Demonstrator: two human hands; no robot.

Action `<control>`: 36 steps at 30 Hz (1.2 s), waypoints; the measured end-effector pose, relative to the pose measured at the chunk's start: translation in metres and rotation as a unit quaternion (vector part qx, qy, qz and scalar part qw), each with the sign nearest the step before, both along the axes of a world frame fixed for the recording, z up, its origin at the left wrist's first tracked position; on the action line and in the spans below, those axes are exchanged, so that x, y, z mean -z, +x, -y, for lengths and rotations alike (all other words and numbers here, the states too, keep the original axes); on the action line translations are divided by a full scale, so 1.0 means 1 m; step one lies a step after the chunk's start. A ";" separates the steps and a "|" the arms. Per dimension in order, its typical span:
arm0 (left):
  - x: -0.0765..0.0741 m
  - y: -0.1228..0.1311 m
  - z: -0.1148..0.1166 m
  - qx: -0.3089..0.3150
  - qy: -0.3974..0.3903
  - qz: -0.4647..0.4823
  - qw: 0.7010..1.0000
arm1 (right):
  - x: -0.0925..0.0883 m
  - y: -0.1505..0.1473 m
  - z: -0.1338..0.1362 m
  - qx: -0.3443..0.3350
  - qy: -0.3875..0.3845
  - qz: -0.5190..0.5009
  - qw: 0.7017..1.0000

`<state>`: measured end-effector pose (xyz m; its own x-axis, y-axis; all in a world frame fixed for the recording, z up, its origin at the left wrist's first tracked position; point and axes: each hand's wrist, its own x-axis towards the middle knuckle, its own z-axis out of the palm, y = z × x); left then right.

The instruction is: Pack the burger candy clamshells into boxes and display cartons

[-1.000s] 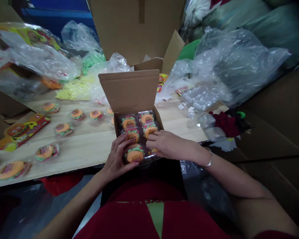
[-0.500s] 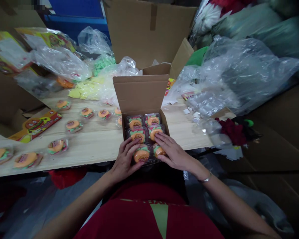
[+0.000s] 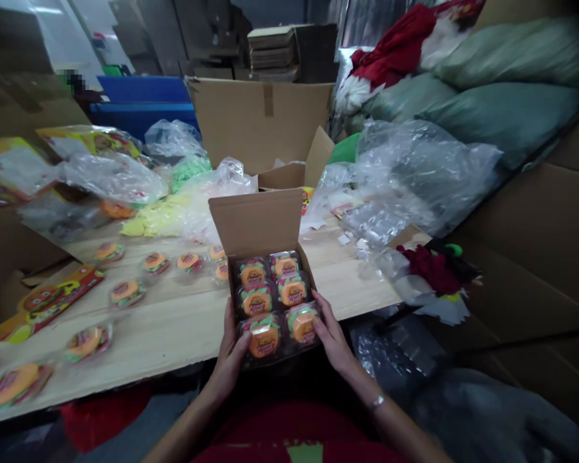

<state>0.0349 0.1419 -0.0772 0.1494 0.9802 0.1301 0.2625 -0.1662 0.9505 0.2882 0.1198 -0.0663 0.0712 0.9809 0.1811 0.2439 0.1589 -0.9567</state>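
Observation:
A brown cardboard box (image 3: 255, 222) with its lid raised holds several clear plastic packs of toy burgers (image 3: 263, 335), set in two columns. My left hand (image 3: 231, 350) grips the box's near left side, thumb over the rim beside the nearest burger pack. On the opposite side, my right hand (image 3: 332, 334) holds the box's right wall, its thumb against the near right pack (image 3: 302, 323). The fingers under and behind the walls are partly hidden. The box sits at the table's front edge, its near end towards my body.
More packed burgers (image 3: 127, 292) lie across the wooden table (image 3: 174, 334) on the left, near a printed burger card (image 3: 43, 299). Yellow pieces (image 3: 159, 215) and clear plastic bags (image 3: 231, 180) are behind. A large open carton (image 3: 260, 128) stands at the back; dark red cloth (image 3: 429, 267) lies at right.
My hands have gone from resting on top of the burger packs to gripping the box's two sides. The view has tilted up, showing more of the background.

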 end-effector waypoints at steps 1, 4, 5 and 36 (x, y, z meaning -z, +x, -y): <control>0.000 0.003 -0.002 0.018 -0.007 0.012 1.000 | 0.002 0.002 0.003 0.011 0.002 -0.008 1.000; -0.005 0.012 -0.009 0.070 -0.024 0.044 0.996 | 0.005 0.014 0.008 0.035 0.005 -0.019 0.999; -0.007 0.015 -0.015 0.071 -0.022 0.050 0.996 | 0.005 0.020 0.007 0.040 0.007 -0.021 0.999; -0.031 0.120 -0.092 0.039 -0.017 0.175 0.984 | -0.072 0.068 -0.063 0.201 0.165 0.221 0.940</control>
